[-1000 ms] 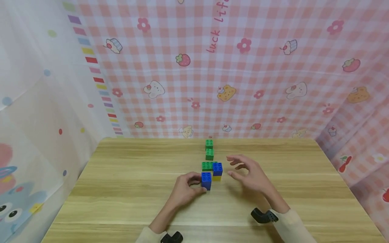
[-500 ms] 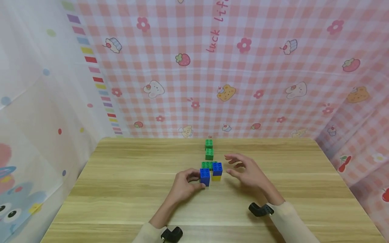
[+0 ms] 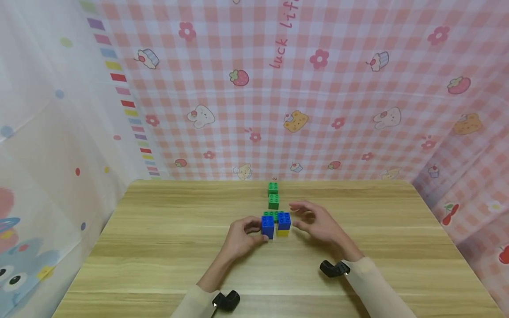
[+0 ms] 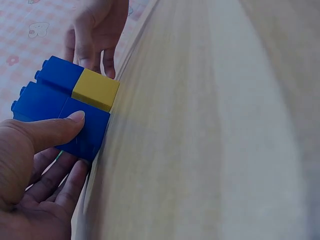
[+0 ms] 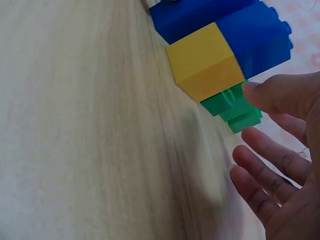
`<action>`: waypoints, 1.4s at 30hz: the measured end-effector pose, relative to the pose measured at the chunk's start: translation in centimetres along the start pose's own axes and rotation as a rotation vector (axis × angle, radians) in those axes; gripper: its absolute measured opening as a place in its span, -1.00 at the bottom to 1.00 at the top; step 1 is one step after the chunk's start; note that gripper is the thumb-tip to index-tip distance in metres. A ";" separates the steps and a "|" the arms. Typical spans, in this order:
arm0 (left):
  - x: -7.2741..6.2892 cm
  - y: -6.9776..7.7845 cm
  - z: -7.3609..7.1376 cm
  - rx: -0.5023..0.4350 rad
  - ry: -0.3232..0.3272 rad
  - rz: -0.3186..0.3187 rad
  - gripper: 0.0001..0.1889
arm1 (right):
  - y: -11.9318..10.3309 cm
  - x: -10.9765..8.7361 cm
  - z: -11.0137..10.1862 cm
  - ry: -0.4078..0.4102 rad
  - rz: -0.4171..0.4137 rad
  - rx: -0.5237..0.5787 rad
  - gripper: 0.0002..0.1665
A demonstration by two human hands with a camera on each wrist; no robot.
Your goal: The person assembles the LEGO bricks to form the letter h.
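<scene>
Left: one white cloth (image 3: 36,101), hung as a side wall, printed with dots and a blue cartoon animal.
Left to right along the far side: one pink checked cloth (image 3: 254,97), printed with flowers, strawberries, cupcakes and animal heads, lettered "luck life".
Below: one wood-grain desk (image 3: 159,238), carrying the blocks.
Near left: one pale sleeve (image 3: 192,302), with a black wrist device (image 3: 228,301) at its cuff.
Next: one left hand (image 3: 242,236), curled, thumb on the near side and fingers on the far side of a blue tower, gripping it.
Middle: one blue tower (image 3: 267,228), two blocks high, upright, studs on top, in that hand.
Behind it: one long green block (image 3: 274,213), partly hidden by the towers; farther off, two small green blocks (image 3: 273,201), one beyond the other in a line toward the far edge.
Just right of the blue tower, a narrow gap between: one blue block (image 3: 284,219) seated on one yellow block (image 3: 283,232), upright.
Right: one right hand (image 3: 318,223), fingers loosely bent and parted, holding nothing, thumb tip close to the blue-and-yellow pair; contact cannot be told.
Near right: a second black device (image 3: 334,268) and a second pale sleeve (image 3: 374,285).
Far right: pink checked side cloth (image 3: 481,190), printed with cherries.
</scene>
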State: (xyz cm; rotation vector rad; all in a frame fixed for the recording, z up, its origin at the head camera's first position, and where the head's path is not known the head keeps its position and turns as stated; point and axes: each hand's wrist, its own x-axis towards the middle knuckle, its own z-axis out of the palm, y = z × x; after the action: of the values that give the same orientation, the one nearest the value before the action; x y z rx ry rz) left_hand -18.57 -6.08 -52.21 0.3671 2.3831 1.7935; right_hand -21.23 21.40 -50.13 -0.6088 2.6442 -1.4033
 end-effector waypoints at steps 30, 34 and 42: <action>0.8 -0.4 0.0 -0.113 -0.013 -0.030 -0.58 | 0.9 1.6 1.0 -0.021 -0.115 -0.173 -0.62; 0.8 -0.3 0.1 -0.117 -0.006 -0.023 -0.58 | 1.0 1.5 0.9 0.008 -0.117 -0.204 -0.65; 0.7 -0.5 0.1 -0.118 0.003 -0.019 -0.58 | 1.5 1.3 0.8 0.065 -0.150 -0.185 -0.74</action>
State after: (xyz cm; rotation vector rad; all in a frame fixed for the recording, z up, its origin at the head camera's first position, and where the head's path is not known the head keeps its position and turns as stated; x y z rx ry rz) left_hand -19.28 -5.91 -52.74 0.3268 2.2610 1.9164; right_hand -22.70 21.00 -51.68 -0.8090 2.8550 -1.2406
